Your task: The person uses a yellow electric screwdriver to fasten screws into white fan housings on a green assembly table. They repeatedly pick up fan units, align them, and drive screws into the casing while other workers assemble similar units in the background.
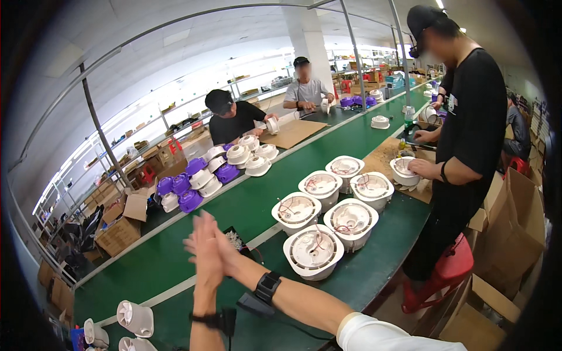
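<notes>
Six white housings (304, 250) sit on the green bench (377, 260), 2 o'clock from L hand (202, 248) & R hand (228, 253), wired side up, prob. keeping wires (319, 240) uncrushed. Hands meet palm to palm, slightly blurred, w/ no item visible between. Each housing looks squarish w/ rounded corners, a round recessed face & thin reddish wires

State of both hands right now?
Left hand: open, fingers extended, against the right hand; no held object visible.
Right hand: open, slightly blurred, against the left; no held object visible.
</notes>
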A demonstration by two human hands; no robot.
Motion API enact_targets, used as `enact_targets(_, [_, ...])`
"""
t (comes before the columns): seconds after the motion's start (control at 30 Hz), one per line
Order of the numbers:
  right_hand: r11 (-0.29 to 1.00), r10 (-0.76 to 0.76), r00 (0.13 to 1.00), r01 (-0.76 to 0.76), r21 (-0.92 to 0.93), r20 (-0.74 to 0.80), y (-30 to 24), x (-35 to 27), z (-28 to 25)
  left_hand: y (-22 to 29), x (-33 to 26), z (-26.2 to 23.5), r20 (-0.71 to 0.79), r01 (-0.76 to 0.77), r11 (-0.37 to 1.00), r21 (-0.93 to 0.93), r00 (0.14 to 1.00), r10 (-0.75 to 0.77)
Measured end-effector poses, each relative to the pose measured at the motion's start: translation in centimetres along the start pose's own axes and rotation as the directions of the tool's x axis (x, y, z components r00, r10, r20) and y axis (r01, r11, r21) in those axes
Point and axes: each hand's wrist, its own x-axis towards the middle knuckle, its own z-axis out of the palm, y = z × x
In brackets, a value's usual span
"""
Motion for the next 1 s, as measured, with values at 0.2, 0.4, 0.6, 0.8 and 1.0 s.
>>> enact_targets(0.2, [0.88, -0.344, 0.939, 0.325, -0.345, 0.008, 0.1, -2.9, 2.1, -17.0, 0.6, 0.0, -0.073, 0.487, 0.84, 0.239, 0.872, -0.484])
enact_targets(0.4, [-0.277, -0.645, 0.626, 0.342, -0.898, 0.438, -0.8, -2.3, -1.0, 2.4, 2.4, 3.0, 0.233, 0.307, 0.1, -0.946, 0.864, -0.446])
enact_targets(0.6, [0.893, -0.342, 0.891, 0.21, 0.397, 0.298, -3.1, -9.1, 0.9, 10.7, -1.5, -2.4, 0.157, 0.034, -0.284, -0.958, 0.893, -0.422])
enact_targets(0.8, [0.909, -0.293, 0.901, 0.158, 0.386, 0.321, -1.1, -12.9, 3.0, 12.5, -3.7, -4.2, 0.005, -0.079, -0.154, -0.985, 0.876, -0.482])
enact_targets(1.0, [0.926, -0.109, 0.967, 0.014, 0.377, 0.232, 2.5, -12.1, 1.5, 14.8, -6.3, -5.6, -0.592, -0.377, 0.608, -0.699, 0.782, -0.196])
